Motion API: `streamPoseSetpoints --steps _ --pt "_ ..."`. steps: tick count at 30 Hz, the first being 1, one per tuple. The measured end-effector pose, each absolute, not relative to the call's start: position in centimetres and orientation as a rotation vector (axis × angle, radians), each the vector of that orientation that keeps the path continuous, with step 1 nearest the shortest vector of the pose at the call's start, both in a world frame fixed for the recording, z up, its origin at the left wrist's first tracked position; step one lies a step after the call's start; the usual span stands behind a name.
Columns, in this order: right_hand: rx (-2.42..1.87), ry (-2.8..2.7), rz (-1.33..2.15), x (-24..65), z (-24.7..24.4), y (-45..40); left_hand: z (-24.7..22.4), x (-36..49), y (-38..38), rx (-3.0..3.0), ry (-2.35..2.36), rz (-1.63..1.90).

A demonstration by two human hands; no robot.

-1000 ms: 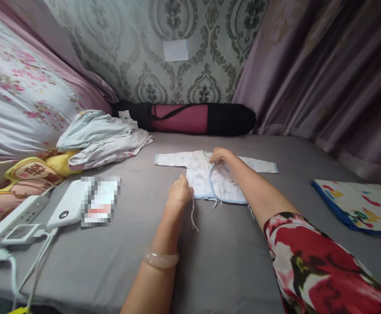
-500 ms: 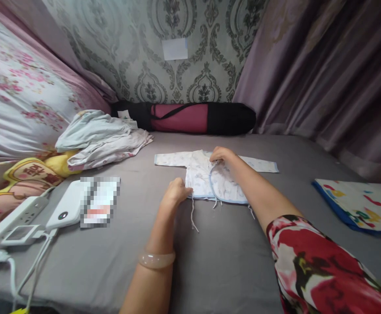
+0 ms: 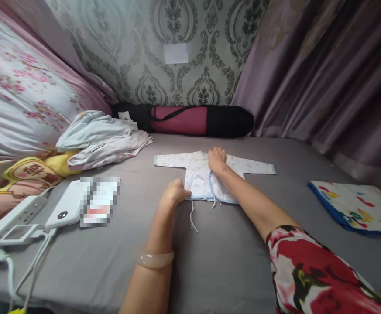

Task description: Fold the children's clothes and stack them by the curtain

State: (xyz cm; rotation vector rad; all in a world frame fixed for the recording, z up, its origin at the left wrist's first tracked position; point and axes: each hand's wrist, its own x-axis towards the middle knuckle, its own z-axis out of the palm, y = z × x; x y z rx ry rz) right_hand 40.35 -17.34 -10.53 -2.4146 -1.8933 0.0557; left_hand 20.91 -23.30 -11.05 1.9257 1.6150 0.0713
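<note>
A small white baby shirt [image 3: 197,179] with a pale print and blue edging lies spread on the grey sheet, both sleeves stretched out sideways. Its tie strings trail over the bottom hem. At the lower left corner of the hem, my left hand [image 3: 176,192] is closed, pinching the cloth with the thumb on top. My right hand [image 3: 217,158] rests at the neckline with its fingers curled down on the fabric. The right forearm covers much of the shirt's right front, and the right fingertips are partly hidden.
Crumpled clothes [image 3: 101,135] lie back left beside a yellow cushion [image 3: 23,183]. A power strip [image 3: 16,218], a white power bank [image 3: 67,205] and cables lie at left. A black and maroon bag [image 3: 180,120] lines the wall. At right is a folded colourful cloth [image 3: 357,207].
My right hand has moved slightly up and left along the neckline, and the front flap's edge lies flatter. My left hand stays on the hem corner.
</note>
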Motion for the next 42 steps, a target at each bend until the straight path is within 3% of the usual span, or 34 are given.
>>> streamPoseSetpoints --steps 5,9,13,26,31,37,42 --pt "-2.087 -2.196 0.200 35.9 -12.9 -19.2 -11.1 21.1 -23.6 1.941 1.636 0.087" --pt "-2.057 -2.124 0.495 34.6 -14.9 -18.9 -11.3 21.2 -23.8 2.043 1.585 0.083" --pt "-2.138 -2.015 0.554 35.5 -15.4 -16.7 -11.3 21.3 -23.8 2.073 1.524 0.007" --pt "-2.228 -1.917 0.124 37.8 -16.9 -12.9 -11.3 20.6 -23.1 1.916 1.450 0.013" --pt "-2.178 -1.922 0.328 38.4 -15.6 -12.8 -11.1 20.2 -22.9 1.817 1.433 0.035" --pt "-1.727 -2.020 0.271 36.8 -14.1 -18.5 -11.7 20.5 -22.5 1.804 1.456 0.007" --pt "-1.566 -2.230 0.520 34.3 -15.2 -24.7 -12.3 20.6 -22.1 1.865 1.458 0.004"
